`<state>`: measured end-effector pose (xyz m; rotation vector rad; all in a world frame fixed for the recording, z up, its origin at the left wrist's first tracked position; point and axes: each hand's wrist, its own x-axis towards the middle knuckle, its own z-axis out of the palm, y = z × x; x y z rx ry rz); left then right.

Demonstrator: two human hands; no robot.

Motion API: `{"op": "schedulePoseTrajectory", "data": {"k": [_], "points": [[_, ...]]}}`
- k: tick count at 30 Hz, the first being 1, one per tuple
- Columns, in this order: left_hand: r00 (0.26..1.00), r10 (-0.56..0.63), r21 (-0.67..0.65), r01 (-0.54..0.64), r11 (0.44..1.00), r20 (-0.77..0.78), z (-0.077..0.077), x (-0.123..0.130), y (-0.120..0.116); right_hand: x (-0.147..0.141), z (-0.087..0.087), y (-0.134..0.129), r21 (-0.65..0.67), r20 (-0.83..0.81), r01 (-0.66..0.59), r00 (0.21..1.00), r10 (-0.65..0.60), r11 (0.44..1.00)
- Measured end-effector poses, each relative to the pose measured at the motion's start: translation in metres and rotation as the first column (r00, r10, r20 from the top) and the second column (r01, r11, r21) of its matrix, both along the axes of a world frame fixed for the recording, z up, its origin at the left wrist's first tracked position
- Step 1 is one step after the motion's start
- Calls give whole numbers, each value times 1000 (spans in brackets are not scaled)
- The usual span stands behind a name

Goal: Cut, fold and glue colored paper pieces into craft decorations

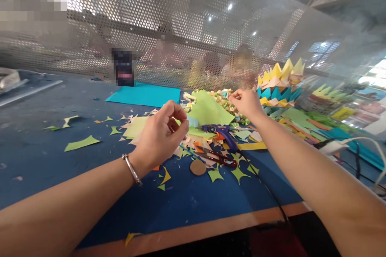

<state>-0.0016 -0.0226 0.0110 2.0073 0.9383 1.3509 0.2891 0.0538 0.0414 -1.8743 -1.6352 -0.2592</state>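
Observation:
My left hand (164, 134) is raised over the paper scraps at the centre, its fingers curled with thumb and fingertips close together; anything between them is too small to name. Farther right, my right hand (245, 102) pinches at the edge of a pile of small folded paper pieces (238, 114); its fingertips are too blurred to show what they hold. Between the hands lie a green paper sheet (208, 108) and a purple glue gun (224, 132). Below them are dark red scissors (218, 158) and a round brown disc (198, 167).
A turquoise sheet (147, 94) lies at the back, beside a dark pixelated object (124, 68). Stacked zigzag paper crowns (280, 84) stand at back right. A black cord (271, 194) crosses the front edge. A white power strip (331, 146) sits right. Perforated metal rises behind.

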Motion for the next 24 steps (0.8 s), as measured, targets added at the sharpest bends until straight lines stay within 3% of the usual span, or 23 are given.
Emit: {"op": "schedulePoseTrajectory", "data": {"k": [7, 14, 20, 22, 24], "points": [[1000, -17, 6, 17, 1000, -23, -1, -2, 3, 16, -10, 38, -28, 30, 116, 993, -115, 993], [1000, 10, 11, -10, 1000, -27, -2, -3, 4, 20, -13, 24, -35, -12, 123, 992, -123, 992], [998, 39, 8, -38, 999, -46, -2, -1, 6, 3, -12, -20, -79, -69, -75, 995, 69, 994], [996, 65, -8, -66, 998, -68, -1, -1, 7, -5, -11, -37, -118, -127, -273, 958, 258, 955], [989, 95, -14, -97, 995, -113, 0, -1, 10, -14, -10, -52, -181, -127, -379, 924, 360, 908]]}}
